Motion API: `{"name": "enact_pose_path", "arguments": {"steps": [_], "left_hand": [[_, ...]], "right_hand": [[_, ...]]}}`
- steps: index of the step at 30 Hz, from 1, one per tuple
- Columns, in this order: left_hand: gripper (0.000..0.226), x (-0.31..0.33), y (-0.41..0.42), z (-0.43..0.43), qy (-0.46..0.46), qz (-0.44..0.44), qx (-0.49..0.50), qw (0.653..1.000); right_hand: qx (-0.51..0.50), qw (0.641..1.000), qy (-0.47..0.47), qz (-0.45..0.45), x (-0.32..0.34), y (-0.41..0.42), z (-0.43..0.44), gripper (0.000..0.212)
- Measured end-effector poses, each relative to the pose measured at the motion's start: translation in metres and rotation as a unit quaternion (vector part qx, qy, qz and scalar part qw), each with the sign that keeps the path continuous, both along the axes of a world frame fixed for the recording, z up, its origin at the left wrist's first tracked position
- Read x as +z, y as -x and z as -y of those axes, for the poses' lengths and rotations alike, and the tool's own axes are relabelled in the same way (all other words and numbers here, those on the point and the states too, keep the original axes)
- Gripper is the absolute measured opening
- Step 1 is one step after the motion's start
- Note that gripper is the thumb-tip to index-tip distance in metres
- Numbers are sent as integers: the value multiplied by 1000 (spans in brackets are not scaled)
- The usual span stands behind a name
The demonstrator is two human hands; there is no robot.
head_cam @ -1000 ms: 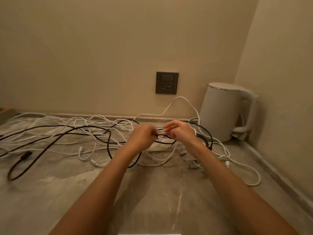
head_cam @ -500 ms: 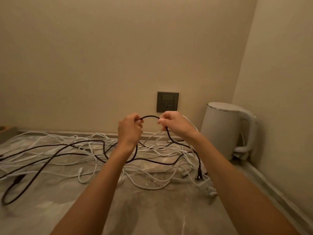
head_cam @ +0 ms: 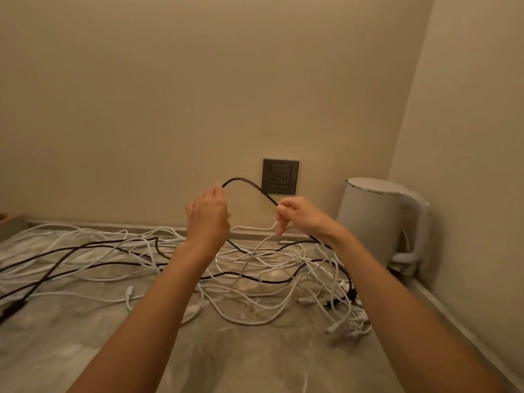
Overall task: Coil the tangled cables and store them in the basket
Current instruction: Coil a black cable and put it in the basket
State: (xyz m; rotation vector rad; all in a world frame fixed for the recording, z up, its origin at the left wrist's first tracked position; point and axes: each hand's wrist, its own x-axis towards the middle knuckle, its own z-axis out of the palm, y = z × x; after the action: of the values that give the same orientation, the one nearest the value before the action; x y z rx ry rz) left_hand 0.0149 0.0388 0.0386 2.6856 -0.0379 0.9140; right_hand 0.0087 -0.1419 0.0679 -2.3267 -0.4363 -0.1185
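My left grip (head_cam: pixel 208 219) and right grip (head_cam: pixel 300 217) no longer sit low in the tangle, nearly touching. I now see them raised well above the worktop (head_cam: pixel 255 358) and spread apart. The black cable (head_cam: pixel 249 184) pinched between them is now a longer arch crossing the wall socket (head_cam: pixel 280 176). A white cable (head_cam: pixel 255 228) now lifts off the pile, hooked on the right grip's fingers (head_cam: pixel 279 229).

Left hand (head_cam: pixel 208 215), right hand (head_cam: pixel 301 217) aloft.

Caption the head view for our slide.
Left hand and right hand hold a black cable above tangled white cables beside a kettle.
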Motion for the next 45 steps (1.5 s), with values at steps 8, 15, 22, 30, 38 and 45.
{"name": "enact_pose_path", "arguments": {"steps": [8, 15, 22, 30, 38, 45], "left_hand": [[27, 17, 3, 11, -166, 74, -159, 970], [28, 17, -22, -6, 209, 81, -79, 971], [28, -9, -34, 0, 192, 7, -143, 971], [23, -18, -33, 6, 199, 38, -208, 957], [28, -32, -31, 36, 237, -167, -308, 906], [28, -28, -15, 47, 178, -344, -349, 854]], "right_hand": [[45, 999, 2, -4, 4, -4, -2, 33], [77, 964, -247, -54, -1, -9, 3, 40], [76, 931, -338, -117, -19, -25, -9, 40], [219, 796, -451, -338, -50, -29, -24, 63], [257, 722, -553, -328, -31, -26, -26, 69], [148, 681, -681, -223, -29, -32, -9, 63]]}}
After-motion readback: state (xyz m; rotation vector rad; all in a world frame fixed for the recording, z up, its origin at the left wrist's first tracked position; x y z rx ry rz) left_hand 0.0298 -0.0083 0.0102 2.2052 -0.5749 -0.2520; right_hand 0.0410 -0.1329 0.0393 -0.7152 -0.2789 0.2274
